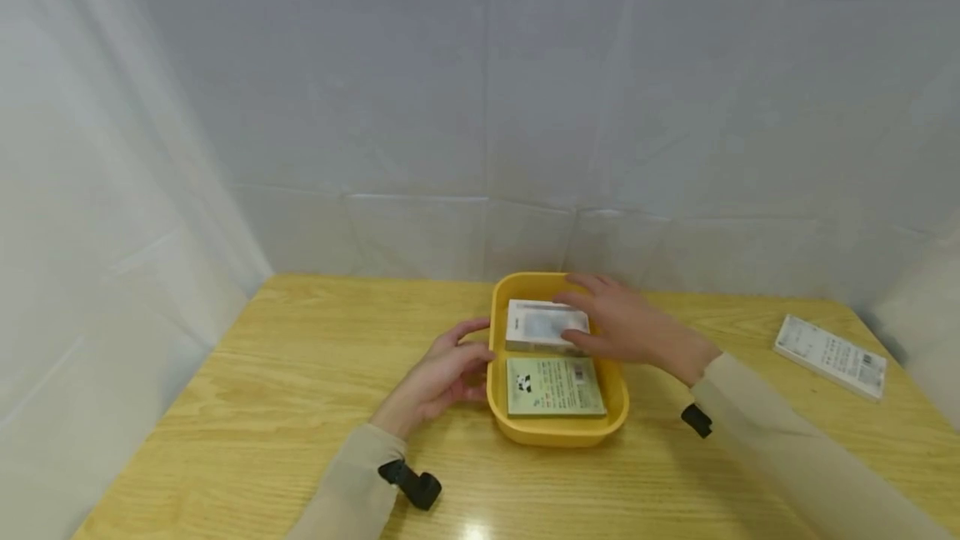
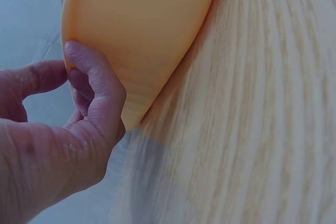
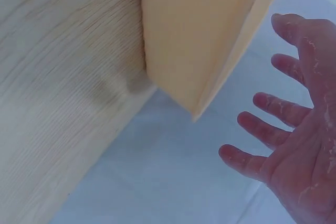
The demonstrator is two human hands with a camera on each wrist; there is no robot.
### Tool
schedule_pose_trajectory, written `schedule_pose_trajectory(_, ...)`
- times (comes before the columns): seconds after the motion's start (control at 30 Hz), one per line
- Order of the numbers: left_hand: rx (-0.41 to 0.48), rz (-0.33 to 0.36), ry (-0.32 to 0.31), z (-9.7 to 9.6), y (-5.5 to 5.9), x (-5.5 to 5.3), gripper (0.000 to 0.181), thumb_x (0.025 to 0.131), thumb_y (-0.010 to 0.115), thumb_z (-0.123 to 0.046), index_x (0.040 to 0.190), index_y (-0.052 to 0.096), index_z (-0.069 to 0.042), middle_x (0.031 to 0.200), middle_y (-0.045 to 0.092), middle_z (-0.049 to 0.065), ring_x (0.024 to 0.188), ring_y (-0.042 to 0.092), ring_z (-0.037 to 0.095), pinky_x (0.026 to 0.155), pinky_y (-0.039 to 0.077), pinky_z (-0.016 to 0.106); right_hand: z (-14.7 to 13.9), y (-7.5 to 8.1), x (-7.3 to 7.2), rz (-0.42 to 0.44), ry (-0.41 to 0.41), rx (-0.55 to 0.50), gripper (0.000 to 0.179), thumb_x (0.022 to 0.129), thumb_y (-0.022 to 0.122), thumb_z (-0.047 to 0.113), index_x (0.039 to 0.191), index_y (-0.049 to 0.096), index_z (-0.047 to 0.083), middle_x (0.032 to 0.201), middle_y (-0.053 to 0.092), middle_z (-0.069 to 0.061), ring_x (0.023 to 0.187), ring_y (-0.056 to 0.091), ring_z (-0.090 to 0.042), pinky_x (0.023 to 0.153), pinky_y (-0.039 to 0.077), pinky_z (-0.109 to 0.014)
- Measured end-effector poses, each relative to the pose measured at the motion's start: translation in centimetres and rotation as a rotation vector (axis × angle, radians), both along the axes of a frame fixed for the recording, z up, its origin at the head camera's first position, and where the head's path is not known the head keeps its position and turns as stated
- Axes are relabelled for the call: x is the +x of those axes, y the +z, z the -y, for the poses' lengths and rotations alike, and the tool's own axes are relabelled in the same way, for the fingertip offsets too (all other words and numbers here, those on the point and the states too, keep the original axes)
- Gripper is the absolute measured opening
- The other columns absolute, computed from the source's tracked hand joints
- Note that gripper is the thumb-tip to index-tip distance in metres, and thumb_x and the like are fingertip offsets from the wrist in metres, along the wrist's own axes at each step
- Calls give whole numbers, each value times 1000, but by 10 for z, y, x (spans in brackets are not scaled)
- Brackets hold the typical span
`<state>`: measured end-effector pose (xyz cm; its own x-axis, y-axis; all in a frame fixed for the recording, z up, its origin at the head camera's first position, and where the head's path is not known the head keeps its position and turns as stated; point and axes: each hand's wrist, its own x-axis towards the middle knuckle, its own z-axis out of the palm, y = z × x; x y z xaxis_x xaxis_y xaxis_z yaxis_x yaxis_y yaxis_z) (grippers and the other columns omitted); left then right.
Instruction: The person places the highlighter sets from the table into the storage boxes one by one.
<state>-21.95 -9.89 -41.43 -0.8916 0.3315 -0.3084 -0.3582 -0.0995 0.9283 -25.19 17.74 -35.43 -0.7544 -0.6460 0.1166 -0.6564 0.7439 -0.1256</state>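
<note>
A yellow plastic basket (image 1: 558, 437) stands on the wooden table, with a white box (image 1: 542, 325) at its far end and a green packet with a panda print (image 1: 555, 387) at its near end. My left hand (image 1: 446, 373) pinches the basket's left rim; in the left wrist view its thumb meets the rim and its curled fingers touch the outer wall. My right hand (image 1: 626, 325) hovers over the basket's right side, by the white box. Its fingers look spread and hold nothing in the right wrist view (image 3: 299, 129).
On the right of the table (image 1: 315, 373) lies another white box (image 1: 831, 355) with printed text. Pale sheeting (image 1: 420, 107) hangs behind the table and at both sides. Each sleeve carries a black strap mount.
</note>
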Motion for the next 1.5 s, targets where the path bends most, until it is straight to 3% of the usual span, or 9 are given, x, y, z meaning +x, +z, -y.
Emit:
schedule_pose_trajectory(0.37,-22,-6,16,-3,2,-4,62,96,56,-7,154,37,-14,135,60,22,103,62,21,69,56,32,-39,-6,15,-129,-94,-42,56,96,68,44,144,57,17,153,49,-20,137,50,-44,103,43,-70)
schedule_pose_trajectory(0.77,-42,-16,-7,-2,5,-5,62,97,54,-6,155,34,-11,131,62,22,104,62,22,72,58,33,-69,-13,26,-233,-173,-43,59,96,68,42,146,53,14,152,49,-22,132,52,-49,96,46,-72)
schedule_pose_trajectory(1.23,-38,-5,-18,1,1,-8,62,97,55,-8,155,33,-10,131,62,21,103,61,20,73,57,34,-104,-25,34,-217,-298,-39,61,97,66,45,147,52,15,150,49,-26,127,52,-54,91,45,-74)
schedule_pose_trajectory(1.5,-35,-3,-34,2,0,-10,62,98,54,-9,156,32,-11,133,61,21,104,62,20,76,58,35,-122,-28,35,-221,-328,-63,62,95,68,45,145,54,12,146,50,-27,122,53,-56,85,48,-72)
